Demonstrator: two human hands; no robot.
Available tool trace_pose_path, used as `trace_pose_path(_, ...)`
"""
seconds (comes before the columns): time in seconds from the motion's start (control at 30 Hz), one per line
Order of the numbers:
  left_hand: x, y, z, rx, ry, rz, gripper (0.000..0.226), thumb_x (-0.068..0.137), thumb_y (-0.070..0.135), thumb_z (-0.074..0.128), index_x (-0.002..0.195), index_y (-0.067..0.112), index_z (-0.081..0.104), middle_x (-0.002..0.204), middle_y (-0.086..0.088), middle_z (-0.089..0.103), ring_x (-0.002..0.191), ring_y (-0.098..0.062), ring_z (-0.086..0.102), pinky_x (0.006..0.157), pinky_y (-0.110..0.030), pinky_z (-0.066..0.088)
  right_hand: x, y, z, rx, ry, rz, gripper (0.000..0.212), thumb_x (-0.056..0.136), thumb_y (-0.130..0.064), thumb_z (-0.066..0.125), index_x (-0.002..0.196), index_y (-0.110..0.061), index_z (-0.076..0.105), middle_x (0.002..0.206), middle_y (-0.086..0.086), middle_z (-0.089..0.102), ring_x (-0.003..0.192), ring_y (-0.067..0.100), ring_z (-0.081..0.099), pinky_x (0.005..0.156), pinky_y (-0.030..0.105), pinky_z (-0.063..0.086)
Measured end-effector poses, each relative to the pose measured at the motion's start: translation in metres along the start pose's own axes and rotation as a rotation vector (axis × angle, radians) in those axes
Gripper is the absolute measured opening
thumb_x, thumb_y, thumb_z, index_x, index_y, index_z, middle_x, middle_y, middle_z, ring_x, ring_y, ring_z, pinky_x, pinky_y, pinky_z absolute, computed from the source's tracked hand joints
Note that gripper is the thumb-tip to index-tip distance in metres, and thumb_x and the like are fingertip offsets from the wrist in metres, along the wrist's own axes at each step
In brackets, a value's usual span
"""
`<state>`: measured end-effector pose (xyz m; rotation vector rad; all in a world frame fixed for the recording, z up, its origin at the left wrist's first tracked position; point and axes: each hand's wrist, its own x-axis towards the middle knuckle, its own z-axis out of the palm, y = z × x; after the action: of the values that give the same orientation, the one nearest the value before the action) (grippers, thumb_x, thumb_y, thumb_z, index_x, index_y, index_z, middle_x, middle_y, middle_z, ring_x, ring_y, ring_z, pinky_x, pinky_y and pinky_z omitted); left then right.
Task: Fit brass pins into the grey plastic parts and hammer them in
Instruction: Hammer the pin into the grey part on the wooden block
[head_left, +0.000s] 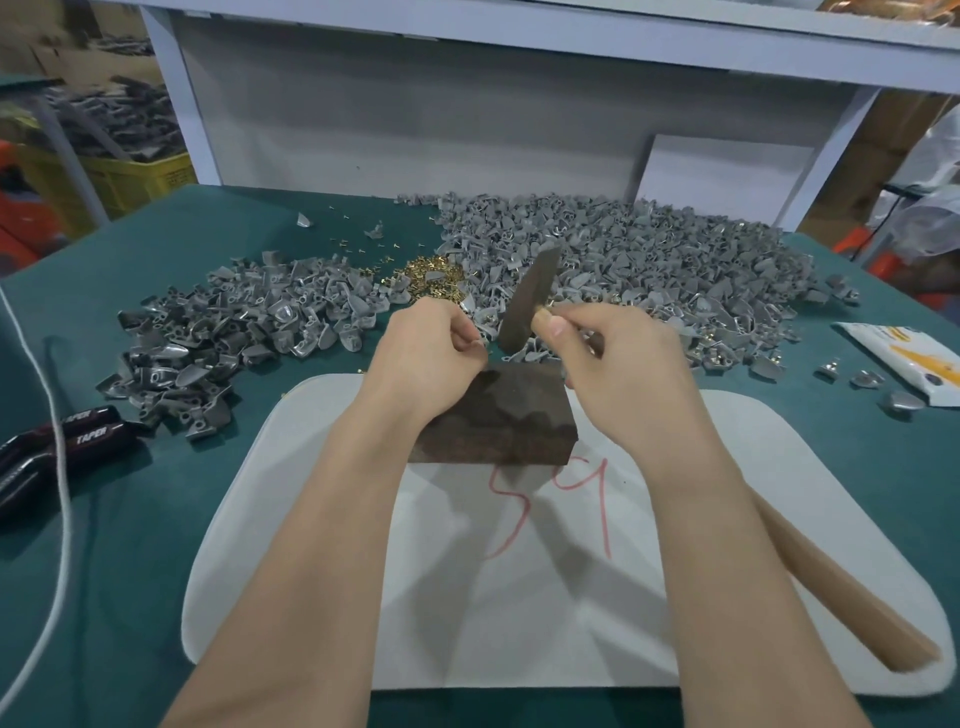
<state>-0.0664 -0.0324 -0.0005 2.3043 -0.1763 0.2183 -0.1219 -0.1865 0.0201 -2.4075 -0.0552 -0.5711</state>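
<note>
Head view: grey plastic parts (649, 260) lie heaped toward the counter's (156, 519) far edge, with brass pins (431, 275) between the heaps. The left hand (426, 348) pinches a small piece (479, 343), mostly hidden, above the dark block (498, 421). The right hand (618, 369) grips the hammer (530, 296) just below its head.

A white cord (66, 519) is draped across the green counter (156, 545); black TAPER-marked tools (88, 434) are laid beside it, and a white-and-yellow packet (904, 361) is seen at the right.
</note>
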Motion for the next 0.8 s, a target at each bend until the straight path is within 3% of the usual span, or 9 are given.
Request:
trace_pose_path(0.13, -0.0021, 0.0012, 0.0004, 0.004, -0.022, 0.001, 0.007, 0.083, 0.018, 0.065, 0.082, 0.024, 0.061, 0.073, 0.013, 0.056, 0.071, -0.007, 0.055, 0.068, -0.023, 0.04, 0.0023, 0.0009, 0.0023, 0.013, 0.014, 0.023, 0.028, 0.096, -0.042, 0.045, 0.098, -0.029, 0.069, 0.06, -0.004, 0.057, 0.077, 0.023, 0.058, 0.069, 0.032, 0.045)
trace_pose_path(0.27, -0.0048, 0.0034, -0.0022, 0.07, -0.069, 0.018, 0.009, 0.084, 0.021, 0.066, 0.085, 0.026, 0.058, 0.079, 0.014, 0.056, 0.089, -0.018, 0.059, 0.081, -0.03, 0.048, 0.0026, 0.0043, 0.0035, 0.056, 0.001, 0.059, 0.024, 0.097, -0.037, 0.047, 0.1, -0.026, 0.068, 0.068, 0.001, 0.065, 0.078, 0.024, 0.062, 0.073, 0.033, 0.048)
trace_pose_path(0.4, -0.0069, 0.0075, -0.0056, 0.102, -0.082, 0.027, 0.013, 0.085, 0.023, 0.066, 0.08, 0.029, 0.055, 0.089, 0.008, 0.06, 0.1, -0.022, 0.058, 0.096, -0.042, 0.044, 0.0042, 0.0061, 0.0001, 0.114, 0.009, 0.077, 0.024, 0.096, -0.035, 0.047, 0.108, -0.026, 0.066, 0.069, -0.008, 0.06, 0.074, 0.02, 0.062, 0.074, 0.03, 0.048)
trace_pose_path(0.6, -0.008, 0.0092, -0.0034, 0.1, -0.094, 0.015, 0.022, 0.086, 0.019, 0.062, 0.071, 0.029, 0.05, 0.077, 0.014, 0.057, 0.098, -0.023, 0.059, 0.097, -0.042, 0.044, 0.0016, 0.0056, -0.0005, 0.065, 0.014, 0.033, 0.025, 0.093, -0.043, 0.053, 0.107, -0.03, 0.069, 0.067, -0.013, 0.058, 0.073, 0.005, 0.054, 0.067, 0.021, 0.037)
trace_pose_path(0.73, -0.0072, 0.008, -0.0026, 0.093, -0.074, 0.001, 0.024, 0.085, 0.018, 0.062, 0.069, 0.029, 0.047, 0.075, 0.015, 0.054, 0.098, -0.024, 0.06, 0.097, -0.041, 0.044, 0.0013, 0.0051, -0.0025, 0.039, 0.074, -0.007, 0.023, 0.093, -0.04, 0.056, 0.106, -0.03, 0.071, 0.052, -0.022, 0.044, 0.061, -0.015, 0.047, 0.062, 0.0, 0.033)
trace_pose_path(0.8, -0.0074, 0.0086, -0.0023, 0.086, -0.072, 0.002, 0.024, 0.084, 0.018, 0.062, 0.068, 0.029, 0.048, 0.074, 0.015, 0.054, 0.098, -0.024, 0.06, 0.097, -0.041, 0.045, 0.0006, 0.0044, -0.0025, 0.033, 0.065, -0.018, 0.023, 0.093, -0.041, 0.055, 0.105, -0.03, 0.071, 0.058, -0.019, 0.054, 0.063, -0.01, 0.047, 0.062, 0.004, 0.034)
